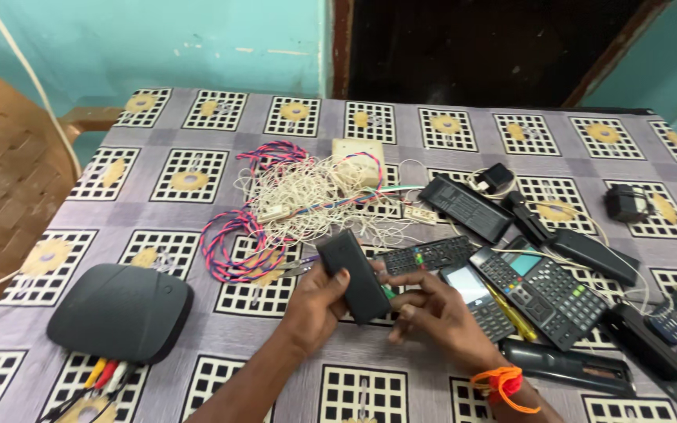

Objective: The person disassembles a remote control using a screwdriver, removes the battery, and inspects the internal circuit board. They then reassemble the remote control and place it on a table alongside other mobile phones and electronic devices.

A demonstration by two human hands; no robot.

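Hands were positioned over the patterned cloth-covered counter (197,110): the left hand (316,301) was closed around a slim black rectangular remote control (356,274), held above the counter's near middle, while the right hand (432,309) pinched its lower end. Slippage could be judged likely, since only the fingertips gripped there. Counted nearby: one black router box (119,312), one tangled white wire bundle (307,196), two calculators (546,290).

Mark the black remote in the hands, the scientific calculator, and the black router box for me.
black remote (358,278): head view, middle of its plain back face.
scientific calculator (546,290): head view, on its keypad.
black router box (119,312): head view, centre of its top cover.
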